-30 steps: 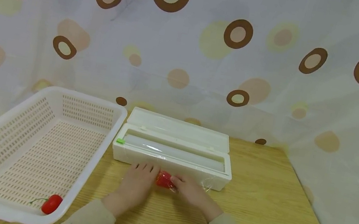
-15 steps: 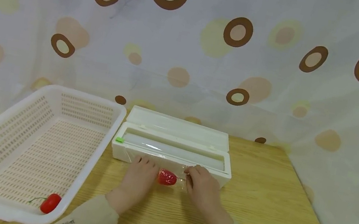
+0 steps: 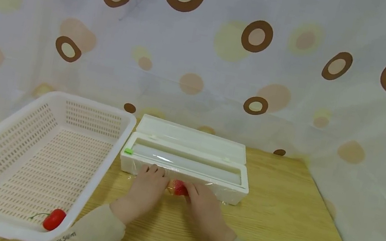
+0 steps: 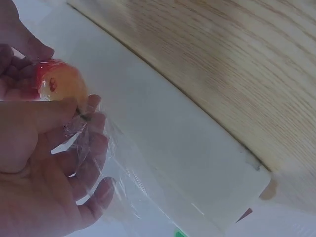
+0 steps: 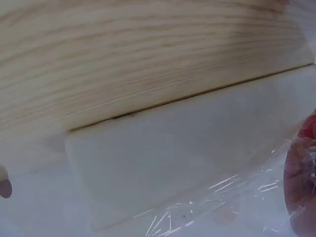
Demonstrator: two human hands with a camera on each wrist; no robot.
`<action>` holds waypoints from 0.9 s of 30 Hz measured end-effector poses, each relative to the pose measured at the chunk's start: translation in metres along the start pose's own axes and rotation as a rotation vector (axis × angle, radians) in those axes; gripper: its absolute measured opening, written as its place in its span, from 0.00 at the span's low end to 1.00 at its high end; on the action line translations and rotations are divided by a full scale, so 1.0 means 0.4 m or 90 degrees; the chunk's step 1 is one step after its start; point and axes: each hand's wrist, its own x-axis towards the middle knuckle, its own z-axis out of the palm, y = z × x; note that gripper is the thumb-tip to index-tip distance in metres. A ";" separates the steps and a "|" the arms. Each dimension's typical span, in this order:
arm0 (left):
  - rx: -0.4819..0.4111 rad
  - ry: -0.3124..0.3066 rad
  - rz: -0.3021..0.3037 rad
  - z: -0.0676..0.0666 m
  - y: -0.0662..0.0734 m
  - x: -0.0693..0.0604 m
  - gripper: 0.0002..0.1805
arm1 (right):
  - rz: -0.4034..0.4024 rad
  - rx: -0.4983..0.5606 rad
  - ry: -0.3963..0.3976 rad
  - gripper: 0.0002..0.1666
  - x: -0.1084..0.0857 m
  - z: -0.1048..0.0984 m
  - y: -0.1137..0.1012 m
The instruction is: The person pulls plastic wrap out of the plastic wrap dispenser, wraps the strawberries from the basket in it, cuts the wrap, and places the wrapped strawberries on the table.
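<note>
A small red-and-yellow fruit point(image 3: 178, 187) wrapped in clear plastic wrap point(image 4: 123, 163) is held between both hands, just in front of the white dispenser box point(image 3: 183, 175). My left hand point(image 3: 147, 188) is at its stem end. In the left wrist view the thumb and forefinger pinch the wrap beside the short dark stem, and film spreads over the other fingers. My right hand point(image 3: 204, 208) grips the red end, its thumb on top and fingers curled beneath. From the dispenser's roll point(image 3: 185, 164) the film runs forward to the fruit.
A white slotted basket point(image 3: 120, 142) stands on the left, with a red cherry-like fruit point(image 3: 54, 219) with a green stem in its near corner. The dispenser's lid point(image 3: 191, 138) is raised at the back. A green cutter tab point(image 3: 128, 151) sits at its left end. Patterned cloth hangs behind.
My right hand moved right, off the fruit, with film at its fingertips, then came back onto the red end. My left hand stays beside the fruit, which now shows more of its paler side.
</note>
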 end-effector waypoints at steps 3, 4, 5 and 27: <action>-0.024 0.025 -0.005 0.001 0.000 0.002 0.02 | 0.057 0.072 0.002 0.22 0.008 -0.005 0.007; -0.030 0.037 -0.006 0.002 0.001 0.003 0.02 | 0.074 0.097 -0.006 0.23 0.012 -0.010 0.009; -0.037 0.051 -0.005 0.003 0.001 0.003 0.02 | 0.087 0.119 -0.015 0.23 0.016 -0.015 0.011; -0.094 0.077 -0.025 0.018 0.002 0.011 0.13 | 0.149 0.288 -0.155 0.22 0.046 -0.040 0.035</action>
